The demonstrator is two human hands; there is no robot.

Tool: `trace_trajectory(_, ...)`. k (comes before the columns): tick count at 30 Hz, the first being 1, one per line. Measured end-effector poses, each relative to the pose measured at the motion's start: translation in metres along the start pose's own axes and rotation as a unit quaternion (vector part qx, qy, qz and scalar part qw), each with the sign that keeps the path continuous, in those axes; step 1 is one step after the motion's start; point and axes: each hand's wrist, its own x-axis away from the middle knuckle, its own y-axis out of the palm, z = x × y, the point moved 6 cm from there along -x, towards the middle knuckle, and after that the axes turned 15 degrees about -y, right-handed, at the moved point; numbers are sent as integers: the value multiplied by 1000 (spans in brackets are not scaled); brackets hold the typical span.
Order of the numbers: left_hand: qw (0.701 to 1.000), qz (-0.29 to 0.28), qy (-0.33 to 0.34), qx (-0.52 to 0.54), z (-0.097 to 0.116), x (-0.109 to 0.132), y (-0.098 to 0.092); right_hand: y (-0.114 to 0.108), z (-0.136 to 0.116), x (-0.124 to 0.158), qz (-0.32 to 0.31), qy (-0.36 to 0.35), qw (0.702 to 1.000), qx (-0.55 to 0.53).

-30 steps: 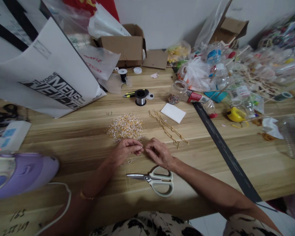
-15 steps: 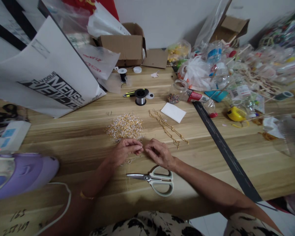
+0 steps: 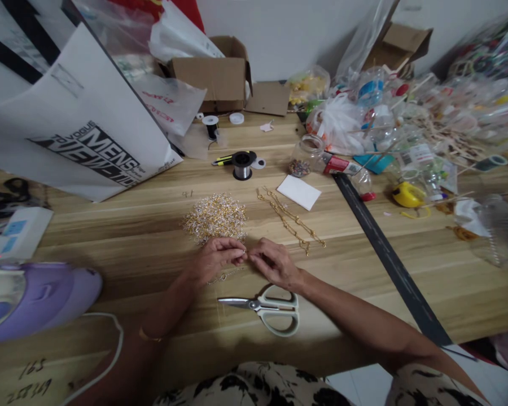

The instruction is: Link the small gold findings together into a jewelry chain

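My left hand (image 3: 219, 260) is closed in a pinch, with a small shiny metal piece (image 3: 244, 252) at its fingertips. Close beside it, my right hand (image 3: 277, 263) also pinches; what its fingers hold is too small to make out. A thin silver chain (image 3: 224, 277) lies on the table just below my left hand. Right behind that hand is a heap of tiny gold and silver pieces (image 3: 215, 217). Scissors (image 3: 275, 309) with pale handles lie in front of my hands, blades to the left. Beyond my right hand rests a gold chain (image 3: 290, 223).
A wire spool (image 3: 242, 166), a cutter knife (image 3: 224, 160), a white card (image 3: 299, 192) and a bead jar (image 3: 307, 155) stand farther back. A large paper bag (image 3: 88, 124) and a purple appliance (image 3: 46, 299) are left. Plastic bottles and sticks crowd the right.
My hands keep nearly the same place and pinch. The shiny piece at the left fingertips looks slightly shifted; the other things stay where they were.
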Motion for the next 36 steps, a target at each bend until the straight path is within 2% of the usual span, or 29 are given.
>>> trace_trajectory(36, 997, 12, 36, -72, 9, 6, 6, 0, -1, -1, 4, 4, 1000, -17)
